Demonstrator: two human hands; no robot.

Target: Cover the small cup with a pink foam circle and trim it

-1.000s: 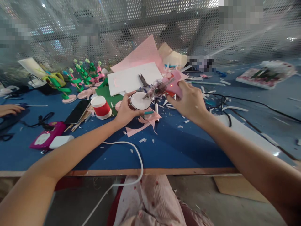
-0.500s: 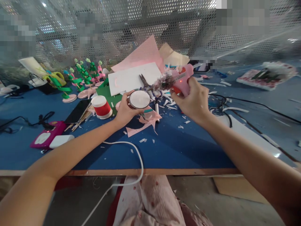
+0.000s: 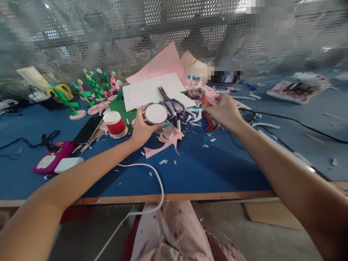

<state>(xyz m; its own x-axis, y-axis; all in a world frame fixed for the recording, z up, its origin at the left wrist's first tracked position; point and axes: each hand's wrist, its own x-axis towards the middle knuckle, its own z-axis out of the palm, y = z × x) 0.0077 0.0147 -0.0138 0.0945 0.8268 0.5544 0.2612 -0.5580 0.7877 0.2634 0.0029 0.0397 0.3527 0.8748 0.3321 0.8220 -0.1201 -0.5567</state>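
My left hand [image 3: 141, 129] is closed around a small paper cup with a dark side and a white round end [image 3: 156, 113] turned up toward me. On the right, my right hand [image 3: 227, 111] grips a pink glue gun [image 3: 210, 96], low over the scrap pile. Its nozzle end looks grey and messy and points left. Just beyond the left hand lie scissors with blue handles [image 3: 170, 102], partly on a white sheet [image 3: 146, 90]. A red and white paper cup [image 3: 115, 125] stands left of my left hand. Pink paper scraps [image 3: 170, 137] lie below the held cup.
Green paper plant models [image 3: 94, 87] stand at the back left. A purple power adapter [image 3: 53, 157] sits at the left, and a white cable [image 3: 159, 177] hangs over the front edge. A phone [image 3: 227, 77] and a floral piece [image 3: 300, 88] lie toward the back right.
My right hand has lowered the glue gun toward the table among the scraps, uncovering the scissors. My left hand still holds the cup in nearly the same place.
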